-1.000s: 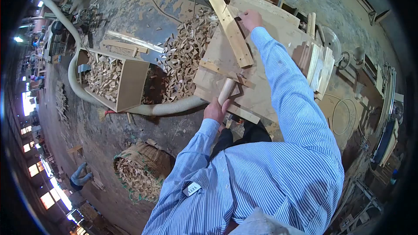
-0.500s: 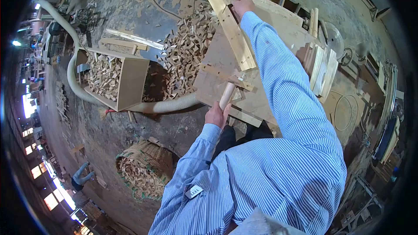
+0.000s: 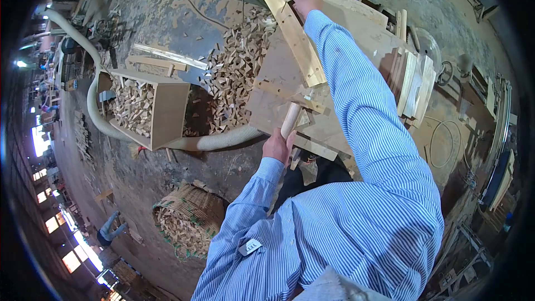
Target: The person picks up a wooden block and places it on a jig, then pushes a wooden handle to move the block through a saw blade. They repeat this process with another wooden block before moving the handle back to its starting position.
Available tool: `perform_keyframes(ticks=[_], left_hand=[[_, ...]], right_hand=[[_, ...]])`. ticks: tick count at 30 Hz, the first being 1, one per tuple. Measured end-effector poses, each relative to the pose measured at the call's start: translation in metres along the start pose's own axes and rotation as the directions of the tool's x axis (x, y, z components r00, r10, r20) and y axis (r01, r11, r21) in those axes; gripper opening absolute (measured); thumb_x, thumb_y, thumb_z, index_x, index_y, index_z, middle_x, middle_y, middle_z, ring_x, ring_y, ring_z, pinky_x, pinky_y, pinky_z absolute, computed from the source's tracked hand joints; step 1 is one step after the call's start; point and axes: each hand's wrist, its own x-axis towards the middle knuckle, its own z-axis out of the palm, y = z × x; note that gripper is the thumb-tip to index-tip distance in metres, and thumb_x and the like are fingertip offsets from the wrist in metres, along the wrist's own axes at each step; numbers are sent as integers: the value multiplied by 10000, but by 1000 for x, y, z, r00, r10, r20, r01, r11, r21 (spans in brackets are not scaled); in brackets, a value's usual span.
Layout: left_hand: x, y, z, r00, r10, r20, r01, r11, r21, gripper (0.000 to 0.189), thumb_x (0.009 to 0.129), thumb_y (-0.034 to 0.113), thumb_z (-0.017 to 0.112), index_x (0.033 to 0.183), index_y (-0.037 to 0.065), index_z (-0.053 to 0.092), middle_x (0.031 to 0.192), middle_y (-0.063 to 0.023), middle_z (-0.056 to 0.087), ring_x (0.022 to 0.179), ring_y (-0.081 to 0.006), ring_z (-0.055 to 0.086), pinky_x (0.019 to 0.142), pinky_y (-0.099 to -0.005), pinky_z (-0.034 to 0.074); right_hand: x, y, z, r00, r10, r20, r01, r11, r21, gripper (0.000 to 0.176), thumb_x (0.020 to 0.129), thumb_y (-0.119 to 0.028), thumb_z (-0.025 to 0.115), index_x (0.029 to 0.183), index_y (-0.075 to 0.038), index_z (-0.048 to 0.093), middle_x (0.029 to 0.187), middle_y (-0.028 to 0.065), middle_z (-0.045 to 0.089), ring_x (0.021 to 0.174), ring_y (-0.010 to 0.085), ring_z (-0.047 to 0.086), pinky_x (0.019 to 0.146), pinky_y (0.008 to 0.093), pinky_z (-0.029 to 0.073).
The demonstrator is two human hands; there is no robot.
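My left hand (image 3: 277, 146) is closed around the near end of a round wooden dowel (image 3: 290, 120) that lies on the plywood work table (image 3: 278, 72). My right hand (image 3: 307, 1) reaches far across the table and presses on the far end of a long wooden fence strip (image 3: 292, 33), close to the machine at the table's back edge. What lies under its fingers is hidden. Both sleeves are blue-and-white striped.
A heap of small wood offcuts (image 3: 237, 69) lies left of the table. A wooden box (image 3: 167, 114) of offcuts and a wicker basket (image 3: 186, 217) of them stand on the floor. A flexible dust hose (image 3: 212, 141) runs past. Stacked boards (image 3: 415, 83) sit to the right.
My right hand has pushed farther away along the fence strip toward the machine. My left hand keeps its hold on the dowel, barely shifted.
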Motion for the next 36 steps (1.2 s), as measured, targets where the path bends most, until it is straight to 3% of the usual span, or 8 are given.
perform_keyframes(ticks=[8,15,19,21,25,28,34,36], left_hand=[[38,28,3,999,31,-26,-31,1000,0,513,990,504,592,1003,-6,536,774,-279,672,763,-479,673,681,-546,539],[52,43,5,998,33,-58,-32,999,9,513,994,492,592,1034,-19,555,785,-290,667,770,-482,671,693,-557,532],[52,39,7,995,53,-81,-53,999,-2,496,994,478,599,1034,-15,557,787,-291,666,763,-488,664,684,-570,521],[46,36,7,995,47,-88,-48,999,-7,492,994,475,600,1029,-13,557,788,-290,667,765,-491,662,682,-572,519],[32,23,6,998,31,-57,-32,999,-6,461,988,450,619,1045,-3,553,813,-289,674,790,-500,659,697,-565,523],[21,11,9,995,59,-85,-59,998,1,421,979,429,635,1069,25,558,859,-280,683,828,-495,660,721,-564,520],[-4,-9,9,999,-4,-41,4,1000,14,474,984,478,609,1085,17,565,869,-284,687,833,-484,671,729,-557,528],[-8,-13,10,1000,-19,-23,19,1000,24,498,983,501,599,1101,18,572,873,-286,689,839,-482,674,732,-554,531]], right_hand=[[52,4,-8,998,-54,11,56,973,-224,197,911,-236,663,908,-82,786,734,31,766,670,135,749,736,275,581],[85,23,2,996,-86,-16,79,966,-246,212,896,-253,681,863,-68,778,733,48,761,623,138,731,680,285,572],[51,9,-31,995,-95,22,98,951,-295,225,888,-268,695,853,-60,774,737,60,759,643,149,729,668,310,567],[35,15,-38,998,8,63,-8,1000,-3,267,883,-295,627,979,-107,791,1016,161,749,977,363,708,852,454,558],[-25,7,-75,995,-11,98,14,999,-29,229,872,-254,651,986,-108,786,985,176,742,947,375,702,849,468,550],[-57,12,-83,969,-230,92,237,969,-73,231,881,-213,654,1054,-100,757,1019,182,734,986,372,691,879,470,542],[-67,-23,-73,884,-377,275,439,872,-218,306,952,-163,573,1236,-82,656,1282,223,637,1144,421,624,980,497,510],[-67,-27,-67,869,-417,264,477,848,-230,319,979,-180,529,1269,-91,628,1293,222,625,1149,424,620,987,505,503]])
